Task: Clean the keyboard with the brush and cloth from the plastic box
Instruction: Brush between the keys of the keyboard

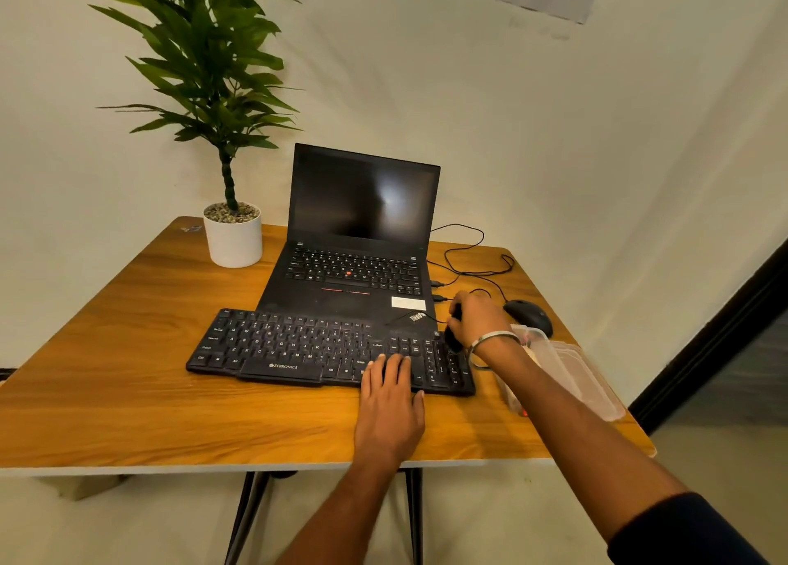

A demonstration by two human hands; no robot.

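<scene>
A black external keyboard (298,347) lies on the wooden table (128,394) in front of a laptop. My left hand (390,398) rests flat with straight fingers on the keyboard's lower right keys. My right hand (475,319) grips a black brush (453,336) whose dark end touches the keyboard's upper right corner. A clear plastic box (567,364) with its lid stands just right of the keyboard, partly hidden by my right forearm. No cloth can be made out.
An open black laptop (358,240) sits behind the keyboard. A black mouse (528,315) and loose cables (469,262) lie to its right. A potted plant (232,232) stands at the back left. The table edge runs close below my left wrist.
</scene>
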